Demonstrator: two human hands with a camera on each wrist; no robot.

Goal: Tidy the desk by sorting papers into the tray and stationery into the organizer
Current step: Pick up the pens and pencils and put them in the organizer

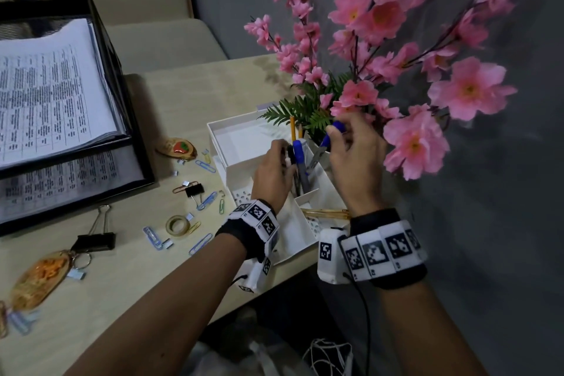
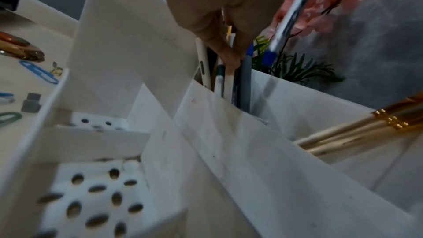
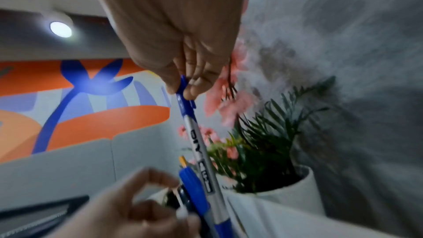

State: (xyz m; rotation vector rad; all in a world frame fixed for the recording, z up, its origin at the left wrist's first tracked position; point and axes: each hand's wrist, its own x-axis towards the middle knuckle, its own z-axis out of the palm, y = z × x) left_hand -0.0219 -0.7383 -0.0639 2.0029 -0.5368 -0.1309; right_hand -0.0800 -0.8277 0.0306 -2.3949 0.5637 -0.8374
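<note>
A white desk organizer [image 1: 235,172] stands at the desk's right edge. Several pens [image 1: 300,171] stand upright in its tall compartment [image 2: 228,133]. My left hand [image 1: 285,157] grips that bundle, fingers [image 2: 228,57] curled among the shafts. My right hand [image 1: 334,133] pinches the top of a blue-and-silver pen [image 1: 324,143], tip slanted down toward the same compartment. In the right wrist view the fingertips [image 3: 183,89] clamp the pen [image 3: 199,144] at its clip. The black paper tray [image 1: 140,143] on the left holds printed sheets [image 1: 52,94].
Loose on the desk lie paper clips [image 1: 207,200], a small binder clip [image 1: 194,191], a large binder clip [image 1: 96,239], a tape roll [image 1: 178,224] and keychains [image 1: 39,279]. Pink artificial blossoms [image 1: 412,143] in a white pot [image 3: 286,193] crowd my right hand. Gold-banded sticks [image 2: 343,133] lie in the organizer.
</note>
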